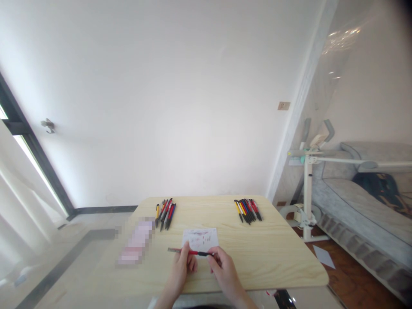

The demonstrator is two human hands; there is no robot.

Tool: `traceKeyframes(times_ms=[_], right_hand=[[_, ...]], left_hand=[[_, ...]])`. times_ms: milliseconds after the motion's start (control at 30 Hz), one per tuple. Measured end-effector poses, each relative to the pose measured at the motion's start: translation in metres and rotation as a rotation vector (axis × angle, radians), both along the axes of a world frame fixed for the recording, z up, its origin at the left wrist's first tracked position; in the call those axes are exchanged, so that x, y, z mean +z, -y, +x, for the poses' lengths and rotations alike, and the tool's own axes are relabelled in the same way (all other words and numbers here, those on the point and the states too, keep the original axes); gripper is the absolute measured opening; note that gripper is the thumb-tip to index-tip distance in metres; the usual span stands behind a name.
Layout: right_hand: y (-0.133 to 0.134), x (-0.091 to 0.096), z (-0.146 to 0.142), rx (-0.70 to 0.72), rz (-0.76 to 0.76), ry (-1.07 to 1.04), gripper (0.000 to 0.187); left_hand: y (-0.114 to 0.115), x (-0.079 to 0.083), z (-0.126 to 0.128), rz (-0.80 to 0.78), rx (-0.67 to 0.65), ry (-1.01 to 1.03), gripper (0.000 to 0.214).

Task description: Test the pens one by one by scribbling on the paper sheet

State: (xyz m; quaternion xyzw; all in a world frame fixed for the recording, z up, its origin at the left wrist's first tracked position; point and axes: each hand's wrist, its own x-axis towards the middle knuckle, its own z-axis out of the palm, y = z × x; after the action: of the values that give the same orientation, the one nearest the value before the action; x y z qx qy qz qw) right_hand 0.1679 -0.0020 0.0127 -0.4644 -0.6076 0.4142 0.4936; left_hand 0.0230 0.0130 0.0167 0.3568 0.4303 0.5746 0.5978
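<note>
A red pen (pixel 193 252) with a black grip and a greyish end lies level across both hands, above the near part of a marked white sheet of paper (pixel 210 234). My left hand (pixel 181 265) is closed around the pen's red barrel, its thumb on top. Around the black end, the fingers of my right hand (pixel 225 267) are pinched. The very tip is hidden by those fingers. Scribbles in dark and reddish ink cover parts of the sheet.
On the wooden table (pixel 273 253), several pens (pixel 165 213) form a left group, and several more pens (pixel 247 210) a right group. A blurred pinkish patch (pixel 137 242) shows at the left edge. Exercise equipment (pixel 308 189) and a grey sofa (pixel 350 197) stand to the right.
</note>
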Motion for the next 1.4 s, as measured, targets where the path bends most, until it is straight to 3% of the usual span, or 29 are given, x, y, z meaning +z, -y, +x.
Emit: traceKeyframes(times_ms=[600, 933, 1133, 1400], right_hand=[[-0.002, -0.003, 0.002, 0.016, -0.002, -0.069, 0.009], [0.001, 0.001, 0.001, 0.007, -0.012, -0.035, 0.021], [0.004, 0.009, 0.001, -0.046, 0.081, 0.047, 0.032], [0.001, 0.003, -0.002, -0.058, 0.054, 0.003, 0.033]], left_hand=[[-0.001, -0.001, 0.000, 0.009, -0.006, 0.001, 0.051], [-0.002, -0.003, -0.001, 0.012, -0.012, 0.017, 0.051], [-0.003, -0.005, -0.001, 0.019, -0.021, 0.037, 0.050], [-0.002, -0.004, 0.000, 0.009, -0.014, 0.066, 0.049]])
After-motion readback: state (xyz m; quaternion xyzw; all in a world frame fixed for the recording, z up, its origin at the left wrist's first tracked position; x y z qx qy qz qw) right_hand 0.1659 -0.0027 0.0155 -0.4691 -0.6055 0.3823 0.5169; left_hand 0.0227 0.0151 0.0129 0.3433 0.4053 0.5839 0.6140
